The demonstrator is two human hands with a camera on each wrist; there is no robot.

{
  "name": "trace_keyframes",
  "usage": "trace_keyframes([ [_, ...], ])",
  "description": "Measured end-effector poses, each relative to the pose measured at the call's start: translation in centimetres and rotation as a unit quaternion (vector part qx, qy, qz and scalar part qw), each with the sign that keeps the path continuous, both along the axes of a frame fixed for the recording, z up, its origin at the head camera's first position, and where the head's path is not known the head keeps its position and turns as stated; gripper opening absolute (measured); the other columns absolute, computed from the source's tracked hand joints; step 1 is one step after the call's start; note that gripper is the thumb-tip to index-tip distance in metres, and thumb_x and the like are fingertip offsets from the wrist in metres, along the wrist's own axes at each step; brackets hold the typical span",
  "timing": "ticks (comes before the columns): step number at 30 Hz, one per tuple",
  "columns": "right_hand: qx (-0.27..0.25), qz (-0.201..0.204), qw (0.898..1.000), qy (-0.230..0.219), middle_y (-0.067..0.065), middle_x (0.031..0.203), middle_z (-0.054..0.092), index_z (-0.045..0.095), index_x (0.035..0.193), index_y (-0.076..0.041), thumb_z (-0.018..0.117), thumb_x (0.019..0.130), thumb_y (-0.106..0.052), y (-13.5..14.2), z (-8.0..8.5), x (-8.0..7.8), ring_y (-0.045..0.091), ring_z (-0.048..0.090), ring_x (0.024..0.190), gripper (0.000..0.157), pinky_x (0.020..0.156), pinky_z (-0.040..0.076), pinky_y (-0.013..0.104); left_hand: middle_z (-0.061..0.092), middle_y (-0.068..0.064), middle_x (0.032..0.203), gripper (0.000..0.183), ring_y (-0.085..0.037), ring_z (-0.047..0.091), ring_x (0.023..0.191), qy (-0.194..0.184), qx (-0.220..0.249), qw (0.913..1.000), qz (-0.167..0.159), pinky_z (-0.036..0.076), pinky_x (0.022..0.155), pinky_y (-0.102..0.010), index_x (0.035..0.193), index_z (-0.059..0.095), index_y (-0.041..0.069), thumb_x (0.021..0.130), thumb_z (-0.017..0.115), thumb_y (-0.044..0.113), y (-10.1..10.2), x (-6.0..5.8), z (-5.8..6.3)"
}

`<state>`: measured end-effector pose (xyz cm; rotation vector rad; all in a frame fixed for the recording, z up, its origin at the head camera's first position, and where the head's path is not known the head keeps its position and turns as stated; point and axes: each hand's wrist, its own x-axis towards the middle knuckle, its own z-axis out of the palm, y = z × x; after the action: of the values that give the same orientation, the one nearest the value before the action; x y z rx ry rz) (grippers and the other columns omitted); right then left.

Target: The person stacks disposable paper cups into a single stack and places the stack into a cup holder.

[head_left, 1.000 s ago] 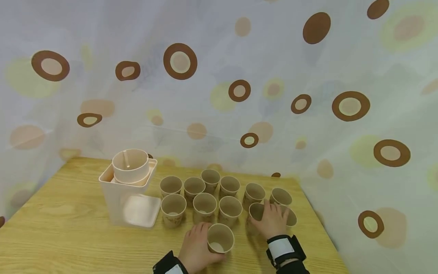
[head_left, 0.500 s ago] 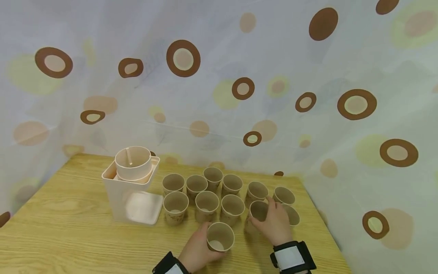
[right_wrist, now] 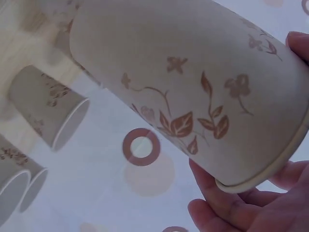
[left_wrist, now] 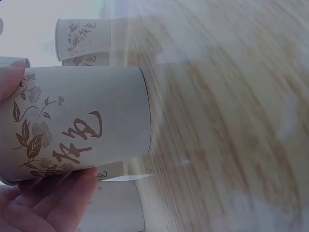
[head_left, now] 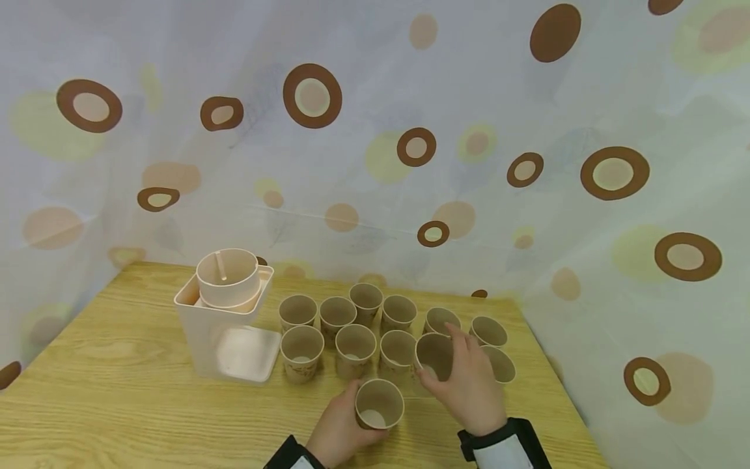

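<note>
My left hand (head_left: pixel 338 425) grips a beige paper cup (head_left: pixel 379 404) near the table's front. In the left wrist view its side bears brown flowers and lettering, with fingers and thumb curled round the rim end (left_wrist: pixel 7 130). My right hand (head_left: pixel 473 389) holds another paper cup (head_left: pixel 434 358) by its upper part. That cup is lifted beside the group; the right wrist view shows its printed wall (right_wrist: pixel 183 96) with fingertips at the rim. Several matching cups (head_left: pixel 355 344) stand upright, mouths up, behind both hands. Two more cups (head_left: pixel 498 365) stand right of my right hand, one partly covered by it.
A pale plastic bin (head_left: pixel 202 339) stands left of the cups, with a round tub (head_left: pixel 228 280) in its top and a white flap (head_left: pixel 252 355) at its front. The wooden table (head_left: pixel 117 391) meets a patterned curtain (head_left: pixel 363 195) at the back and right.
My right hand has raised its cup from the table and drawn it slightly left. My left hand keeps its grip on the other cup, almost unmoved. The head view has shifted a little.
</note>
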<state>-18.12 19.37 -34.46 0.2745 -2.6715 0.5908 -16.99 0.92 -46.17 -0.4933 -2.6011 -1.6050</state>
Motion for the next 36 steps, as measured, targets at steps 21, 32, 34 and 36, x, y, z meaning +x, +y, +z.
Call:
trace_keyframes([
  [21,0.010,0.085,0.996,0.032,0.017,0.104,0.061,0.052,0.126,0.000,0.079,0.064,-0.028,-3.5,-0.4,1.9,0.032,0.057,0.088,0.074,0.073,0.049,0.047,0.068,-0.018,0.109,0.074,-0.029,0.064,0.094,-0.007,-0.010,0.9999,-0.001,0.054,0.077,-0.043,0.125,0.049,0.000,0.063,0.081,0.024,0.2,-0.1,-0.2],
  [32,0.020,0.095,0.995,0.029,0.017,0.103,0.062,0.053,0.123,0.000,0.080,0.060,-0.029,-4.0,-1.2,1.8,0.032,0.058,0.088,0.075,0.074,0.050,0.047,0.068,-0.017,0.110,0.072,-0.028,0.064,0.095,0.001,-0.004,1.0000,0.003,0.053,0.079,-0.045,0.124,0.051,0.002,0.062,0.082,0.023,0.2,-0.2,-0.5],
  [34,0.022,0.097,0.995,0.025,0.018,0.104,0.062,0.054,0.123,0.001,0.079,0.060,-0.029,-4.0,-1.3,1.8,0.033,0.058,0.090,0.075,0.075,0.050,0.048,0.069,-0.017,0.110,0.072,-0.028,0.064,0.096,0.003,-0.006,1.0000,0.005,0.053,0.080,-0.045,0.123,0.051,0.002,0.062,0.082,0.024,0.3,-0.2,-0.5],
  [36,0.023,0.100,0.995,0.021,0.017,0.102,0.062,0.054,0.123,0.002,0.079,0.059,-0.028,-4.1,-1.4,1.8,0.033,0.058,0.090,0.075,0.076,0.050,0.048,0.069,-0.017,0.110,0.072,-0.029,0.064,0.096,0.007,-0.006,0.9999,0.006,0.053,0.080,-0.045,0.123,0.051,0.002,0.061,0.082,0.024,0.3,-0.1,-0.5],
])
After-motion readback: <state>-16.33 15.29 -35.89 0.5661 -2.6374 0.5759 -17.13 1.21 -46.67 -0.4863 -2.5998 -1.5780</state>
